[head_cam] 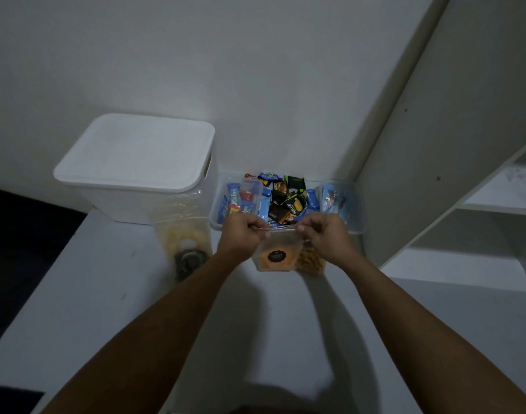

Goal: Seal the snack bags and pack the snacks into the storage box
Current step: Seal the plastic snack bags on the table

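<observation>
Tabletop (142,309), pale and dim, meets white wall (255,70) beside shelving (479,204).

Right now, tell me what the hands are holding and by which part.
Both hands, left and right, pinch the top edge of a clear snack bag, one at each end of its opening.

- Bare white table (106,294) at six and seven o'clock of the hands: free room.
- Lidded white box (136,162) blocks eleven o'clock.
- Clear snack tray (357,216) fills twelve o'clock.
- White shelf unit (450,174) walls off two o'clock.
</observation>
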